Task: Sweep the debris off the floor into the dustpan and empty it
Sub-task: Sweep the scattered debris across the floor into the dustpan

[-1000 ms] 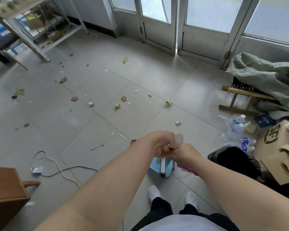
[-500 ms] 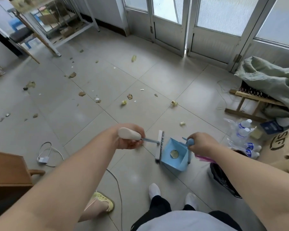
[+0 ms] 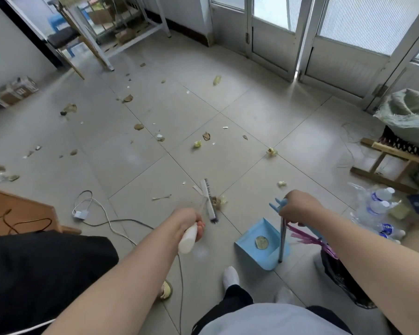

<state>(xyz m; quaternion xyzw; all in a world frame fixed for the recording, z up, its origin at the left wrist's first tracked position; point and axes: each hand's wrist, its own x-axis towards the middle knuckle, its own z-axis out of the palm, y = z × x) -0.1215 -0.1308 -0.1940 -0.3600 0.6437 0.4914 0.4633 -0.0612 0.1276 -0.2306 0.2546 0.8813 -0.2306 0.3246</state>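
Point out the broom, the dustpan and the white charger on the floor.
broom (image 3: 208,200): head view, on its brush head.
dustpan (image 3: 260,258): head view, on the bare blue pan floor.
white charger (image 3: 81,215): head view, on its plug body.

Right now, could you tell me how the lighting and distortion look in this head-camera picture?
Head view: soft daylight from the glass doors, faint sheen on the floor tiles, no hard shadows; wide-angle bending curves their frames and the tile joints; the broom head looks slightly smeared.

Open floor (image 3: 251,112) ahead; cabinet (image 3: 17,211) crowds left, bottles (image 3: 377,206) and bag (image 3: 338,279) right.
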